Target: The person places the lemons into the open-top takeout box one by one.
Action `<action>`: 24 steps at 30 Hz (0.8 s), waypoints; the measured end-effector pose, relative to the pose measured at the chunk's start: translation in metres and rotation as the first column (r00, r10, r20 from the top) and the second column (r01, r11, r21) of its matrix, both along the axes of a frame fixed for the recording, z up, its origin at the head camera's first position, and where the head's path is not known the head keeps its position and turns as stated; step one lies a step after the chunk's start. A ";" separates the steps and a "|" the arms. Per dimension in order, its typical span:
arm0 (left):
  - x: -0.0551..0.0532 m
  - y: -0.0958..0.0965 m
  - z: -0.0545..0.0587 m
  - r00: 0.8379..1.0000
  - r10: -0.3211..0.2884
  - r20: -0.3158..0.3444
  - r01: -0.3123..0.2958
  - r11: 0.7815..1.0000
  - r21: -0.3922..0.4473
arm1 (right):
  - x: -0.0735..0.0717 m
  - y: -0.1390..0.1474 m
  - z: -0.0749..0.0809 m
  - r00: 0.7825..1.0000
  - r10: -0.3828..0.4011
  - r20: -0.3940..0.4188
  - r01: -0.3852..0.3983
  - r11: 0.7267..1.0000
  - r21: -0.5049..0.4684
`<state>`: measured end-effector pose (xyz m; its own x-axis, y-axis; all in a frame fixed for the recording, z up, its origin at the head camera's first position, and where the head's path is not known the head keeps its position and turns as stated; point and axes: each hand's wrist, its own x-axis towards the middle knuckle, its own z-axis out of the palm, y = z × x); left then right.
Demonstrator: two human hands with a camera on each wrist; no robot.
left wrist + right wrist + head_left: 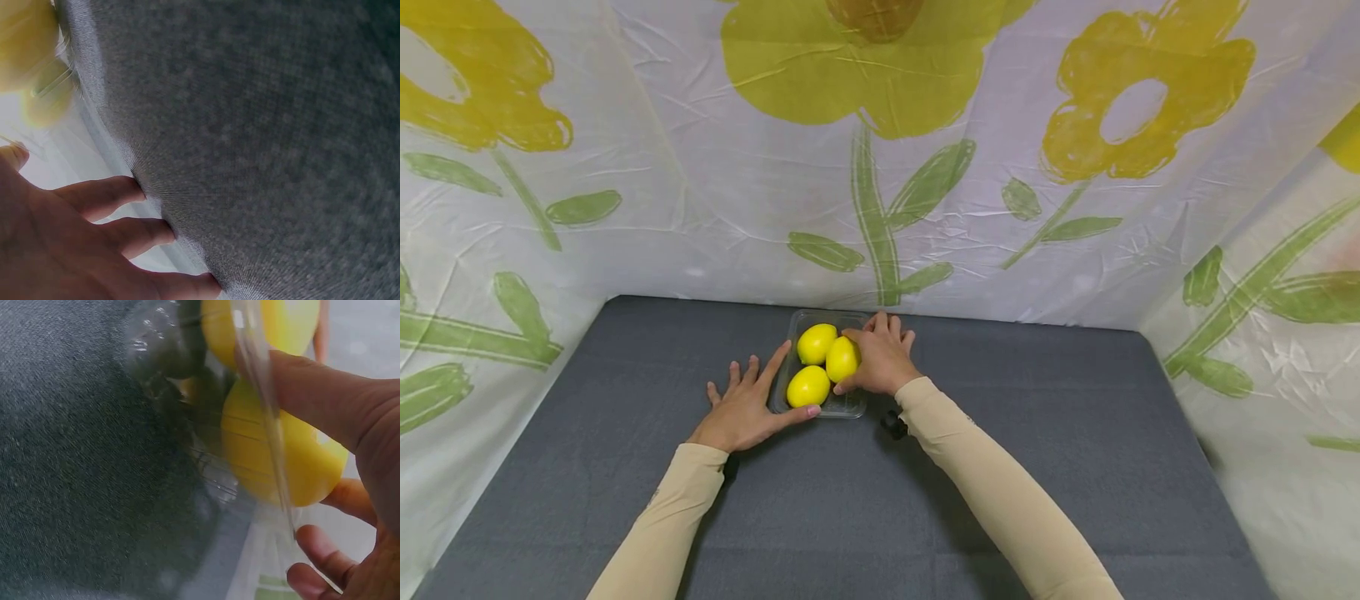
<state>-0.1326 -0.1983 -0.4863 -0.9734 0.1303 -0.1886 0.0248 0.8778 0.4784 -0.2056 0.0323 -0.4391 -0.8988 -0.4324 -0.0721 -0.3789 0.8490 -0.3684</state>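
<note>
A clear plastic tray (pixel 844 407) near the table's far edge holds three yellow lemons. One lemon (pixel 816 343) lies at its back left, another (pixel 808 387) at its front left. My right hand (pixel 886 358) pinches the third lemon (pixel 842 360) at the tray's right side, thumb in front and index finger behind. In the right wrist view this lemon (pixel 312 462) shows between thumb and fingers, partly behind the clear tray wall. With fingers spread, my left hand (pixel 741 414) stands at the left of the tray, its index finger and thumb along the tray's edge.
Dark grey cloth (pixel 835 517) covers the table. A white curtain (pixel 715 250) printed with yellow flowers hangs close behind the tray and along both sides. A small black object (pixel 893 425) sits at the right wrist.
</note>
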 end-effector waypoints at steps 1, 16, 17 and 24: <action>0.000 0.000 0.000 1.000 0.000 0.000 0.000 1.000 0.000 | 0.001 -0.001 -0.001 1.000 -0.003 -0.005 0.003 1.000 0.008; -0.001 -0.001 -0.002 1.000 -0.003 0.000 0.003 1.000 0.017 | 0.006 -0.003 -0.010 0.998 0.039 -0.058 -0.038 0.999 0.019; 0.000 -0.001 -0.002 1.000 -0.003 0.001 0.003 1.000 0.016 | 0.007 -0.002 -0.010 0.997 0.045 -0.060 -0.045 0.999 0.009; 0.001 -0.004 -0.005 1.000 0.001 0.003 -0.001 1.000 0.017 | 0.013 0.011 -0.009 0.995 0.059 -0.076 -0.065 0.994 -0.086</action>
<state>-0.1312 -0.2019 -0.4909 -0.9730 0.1326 -0.1890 0.0227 0.8697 0.4931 -0.1929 0.0433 -0.4483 -0.8716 -0.4890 0.0342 -0.4585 0.7885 -0.4098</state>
